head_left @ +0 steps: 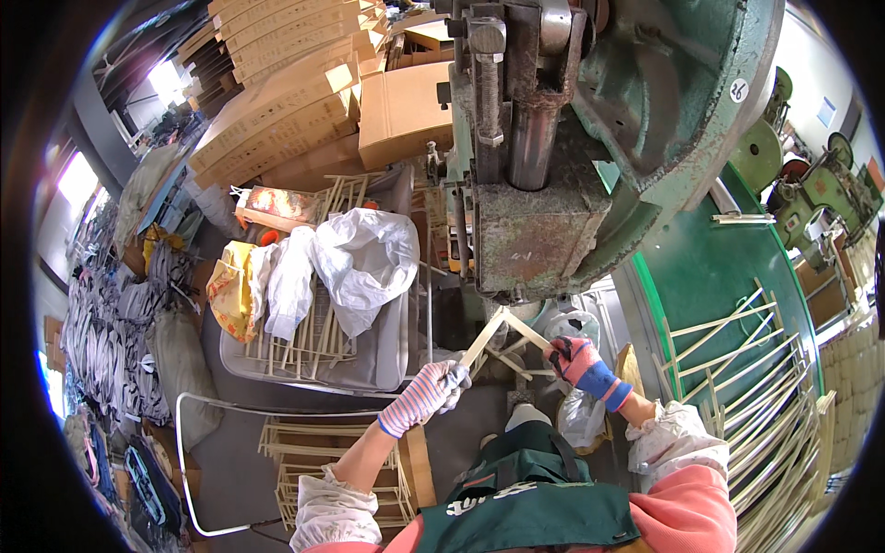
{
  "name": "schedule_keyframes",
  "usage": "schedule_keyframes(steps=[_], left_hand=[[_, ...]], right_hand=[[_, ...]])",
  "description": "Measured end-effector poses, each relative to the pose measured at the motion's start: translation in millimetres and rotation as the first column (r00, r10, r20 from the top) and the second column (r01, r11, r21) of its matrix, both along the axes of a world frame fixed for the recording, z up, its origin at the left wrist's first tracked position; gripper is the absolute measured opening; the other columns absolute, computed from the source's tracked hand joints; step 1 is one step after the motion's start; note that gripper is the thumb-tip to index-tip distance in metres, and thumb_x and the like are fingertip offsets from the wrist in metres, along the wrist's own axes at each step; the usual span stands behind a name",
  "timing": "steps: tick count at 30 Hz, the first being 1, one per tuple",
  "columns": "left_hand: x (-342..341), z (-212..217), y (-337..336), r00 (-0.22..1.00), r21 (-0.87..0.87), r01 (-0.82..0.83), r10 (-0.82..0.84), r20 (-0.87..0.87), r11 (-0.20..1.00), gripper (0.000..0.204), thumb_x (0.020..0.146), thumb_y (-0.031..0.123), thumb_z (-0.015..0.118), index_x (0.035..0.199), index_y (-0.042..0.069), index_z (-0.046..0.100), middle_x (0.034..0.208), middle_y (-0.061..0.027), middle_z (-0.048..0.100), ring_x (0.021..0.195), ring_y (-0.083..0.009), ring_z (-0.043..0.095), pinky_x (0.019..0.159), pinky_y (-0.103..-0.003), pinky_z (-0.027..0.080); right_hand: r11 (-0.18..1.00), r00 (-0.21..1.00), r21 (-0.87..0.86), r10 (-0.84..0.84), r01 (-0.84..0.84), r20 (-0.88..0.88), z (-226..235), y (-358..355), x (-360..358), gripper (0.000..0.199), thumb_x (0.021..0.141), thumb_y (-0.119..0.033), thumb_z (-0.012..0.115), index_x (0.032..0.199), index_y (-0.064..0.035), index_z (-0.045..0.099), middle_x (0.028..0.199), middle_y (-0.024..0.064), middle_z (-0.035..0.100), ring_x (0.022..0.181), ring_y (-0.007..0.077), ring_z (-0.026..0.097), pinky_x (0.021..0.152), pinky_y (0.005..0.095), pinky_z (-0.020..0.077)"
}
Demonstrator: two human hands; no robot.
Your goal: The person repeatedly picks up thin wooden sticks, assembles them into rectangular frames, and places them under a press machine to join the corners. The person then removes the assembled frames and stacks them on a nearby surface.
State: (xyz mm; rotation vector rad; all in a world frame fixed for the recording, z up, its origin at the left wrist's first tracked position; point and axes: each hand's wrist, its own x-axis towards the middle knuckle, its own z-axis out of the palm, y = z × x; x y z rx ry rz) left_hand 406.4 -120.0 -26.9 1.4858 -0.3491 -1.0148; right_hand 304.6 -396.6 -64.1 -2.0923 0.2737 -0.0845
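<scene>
Under the ram of a worn green press (521,240), I hold an angled cream strip (484,341) whose two arms meet in a corner at the top. My left hand (438,389), in a striped glove with grey fingertips, is closed round the lower end of its left arm. The end of the right arm is pinched in my right hand (583,361), gloved in pink and blue. The corner lies right below the press head, and I cannot tell whether it touches the tooling. Behind my right hand, more cream strips (507,362) lie partly hidden.
At left stands a grey plastic bin (373,355) with strips and white bags (367,263). A bent white metal bar (184,461) curves near a stack of frames (323,461). On the right, a green table (719,249) carries many angled strips (765,424). Cardboard boxes (277,115) are piled behind.
</scene>
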Motion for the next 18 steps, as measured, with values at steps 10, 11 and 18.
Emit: schedule_keyframes(steps=[10, 11, 18], left_hand=[[13, 8, 0, 0.995, 0.006, 0.08, -0.079, -0.054, 0.997, 0.03, 0.095, 0.03, 0.049, 0.083, 0.005, 0.059, 0.051, 0.0042, 0.04, 0.041, -0.005, 0.036, 0.04, -0.021, 0.03], [13, 12, 0, 0.997, 0.023, 0.06, -0.059, -0.042, 0.998, 0.03, 0.095, 0.03, 0.049, 0.082, 0.005, 0.059, 0.051, 0.0043, 0.04, 0.042, -0.0049, 0.036, 0.04, -0.021, 0.03], [-7, 29, -4, 0.994, -0.038, -0.026, 0.021, -0.103, 0.999, 0.029, 0.096, 0.029, 0.048, 0.082, 0.005, 0.056, 0.051, 0.0056, 0.036, 0.043, -0.0046, 0.034, 0.042, -0.02, 0.03]], right_hand=[[0.994, 0.993, -0.012, 0.108, -0.109, -0.04, 20, -24, 11, 0.018, 0.086, -0.018, 0.059, 0.091, -0.0016, 0.065, 0.051, 0.0078, 0.055, 0.04, 0.0129, 0.053, 0.043, 0.0275, 0.0419], [0.994, 0.993, 0.011, 0.112, -0.112, -0.04, 21, -25, 12, 0.019, 0.087, -0.019, 0.059, 0.091, -0.0013, 0.065, 0.05, 0.0066, 0.055, 0.039, 0.0107, 0.051, 0.042, 0.0271, 0.0411], [0.91, 0.949, 0.416, 0.141, -0.012, -0.281, 22, -27, 9, 0.014, 0.09, -0.014, 0.054, 0.095, -0.0046, 0.063, 0.056, 0.0001, 0.056, 0.044, 0.0062, 0.051, 0.041, 0.0216, 0.041]])
